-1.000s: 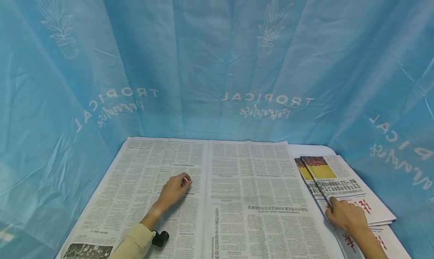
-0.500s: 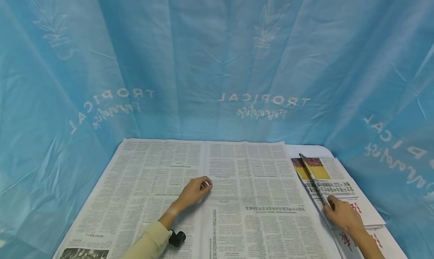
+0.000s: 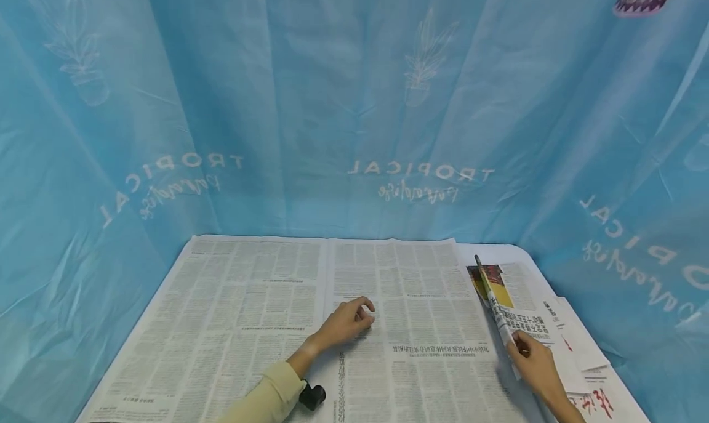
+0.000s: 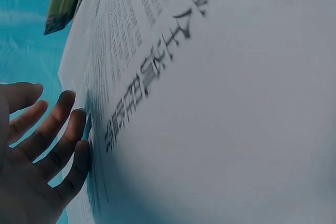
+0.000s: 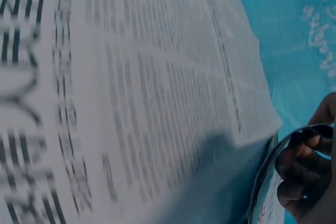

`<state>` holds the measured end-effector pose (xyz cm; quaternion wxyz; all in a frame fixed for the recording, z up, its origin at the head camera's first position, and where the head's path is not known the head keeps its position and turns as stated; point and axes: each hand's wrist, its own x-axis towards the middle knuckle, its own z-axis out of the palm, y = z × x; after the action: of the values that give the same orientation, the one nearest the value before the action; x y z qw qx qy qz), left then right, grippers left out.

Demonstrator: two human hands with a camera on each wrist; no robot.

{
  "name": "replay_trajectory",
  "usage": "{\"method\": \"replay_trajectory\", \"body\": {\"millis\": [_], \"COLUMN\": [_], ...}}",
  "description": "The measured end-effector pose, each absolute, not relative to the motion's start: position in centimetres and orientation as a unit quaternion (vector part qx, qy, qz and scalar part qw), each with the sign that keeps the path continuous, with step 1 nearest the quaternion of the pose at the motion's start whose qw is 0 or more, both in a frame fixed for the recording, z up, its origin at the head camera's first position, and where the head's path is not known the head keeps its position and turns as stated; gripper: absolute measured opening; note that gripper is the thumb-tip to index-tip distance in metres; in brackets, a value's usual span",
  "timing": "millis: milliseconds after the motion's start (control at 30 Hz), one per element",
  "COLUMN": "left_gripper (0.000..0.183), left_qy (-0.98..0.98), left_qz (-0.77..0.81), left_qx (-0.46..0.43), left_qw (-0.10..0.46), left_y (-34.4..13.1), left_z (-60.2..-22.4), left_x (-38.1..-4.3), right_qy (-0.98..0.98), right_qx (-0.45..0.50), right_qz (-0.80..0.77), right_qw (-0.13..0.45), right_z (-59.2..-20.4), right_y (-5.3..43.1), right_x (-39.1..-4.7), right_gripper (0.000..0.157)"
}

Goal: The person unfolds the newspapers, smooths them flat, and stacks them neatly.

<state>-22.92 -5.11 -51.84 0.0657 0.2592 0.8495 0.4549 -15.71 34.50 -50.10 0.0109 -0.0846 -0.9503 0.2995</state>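
Observation:
A folded newspaper [image 3: 501,312] with a red and yellow picture is lifted along its left edge at the right of the head view. My right hand [image 3: 533,360] pinches that edge between thumb and fingers; the right wrist view shows the edge curving up into the fingers [image 5: 291,163]. Over the middle of a spread-out newspaper sheet [image 3: 260,287], my left hand [image 3: 344,322] hovers with loosely bent fingers and holds nothing. In the left wrist view its fingers [image 4: 60,135] are spread, close beside the printed sheet.
More folded newspapers [image 3: 600,401] with red characters lie beneath at the right. A white tabletop [image 3: 493,252] shows at the back right corner. Blue printed curtains [image 3: 310,133] hang close behind and along both sides. A black camera [image 3: 312,397] sits at the left wrist.
My left hand has moved right across the spread sheet. My right hand has raised the folded newspaper's edge and drawn it left, off the stack. The head view has shifted slightly.

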Motion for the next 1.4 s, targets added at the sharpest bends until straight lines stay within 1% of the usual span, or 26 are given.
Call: {"method": "replay_trajectory", "body": {"millis": [200,367,667,833,1033,1100,1200,1300,1400], "left_gripper": [0.021,0.022,0.021,0.028,0.044,0.050,0.058,0.061,0.060], "left_qy": [0.832,0.833,0.826,0.819,0.791,0.781,0.782,0.796,0.813], "left_qz": [0.473,0.465,0.486,0.495,0.553,0.573,0.580,0.571,0.552], "left_qx": [0.278,0.280,0.245,0.243,0.206,0.194,0.173,0.149,0.138], "left_qw": [0.079,0.110,0.147,0.157,0.160,0.157,0.147,0.135,0.119], "left_y": [-4.3,-3.7,-3.8,-3.7,-3.4,-3.3,-3.3,-3.3,-3.5], "left_z": [-52.1,-52.1,-51.9,-52.0,-52.0,-51.9,-51.7,-51.5,-51.4], "left_x": [-22.8,-23.0,-23.5,-23.5,-23.5,-23.5,-23.4,-23.3,-23.2], "right_qy": [-0.923,-0.901,-0.872,-0.875,-0.872,-0.873,-0.884,-0.897,-0.906], "right_qx": [-0.092,-0.083,-0.016,0.023,0.078,0.096,0.119,0.131,0.140], "right_qz": [0.374,0.426,0.489,0.484,0.481,0.476,0.451,0.420,0.398], "right_qw": [-0.001,-0.001,0.004,-0.021,-0.043,-0.047,-0.036,-0.034,-0.044], "right_z": [-49.5,-49.0,-50.3,-51.4,-51.9,-52.0,-52.2,-52.3,-52.5], "right_y": [30.6,27.5,21.5,18.8,16.7,16.2,15.4,14.5,13.6], "right_x": [-14.9,-14.6,-14.8,-14.5,-14.0,-13.9,-13.7,-13.6,-13.6], "right_gripper": [0.016,0.015,0.013,0.013,0.014,0.015,0.016,0.016,0.016]}}
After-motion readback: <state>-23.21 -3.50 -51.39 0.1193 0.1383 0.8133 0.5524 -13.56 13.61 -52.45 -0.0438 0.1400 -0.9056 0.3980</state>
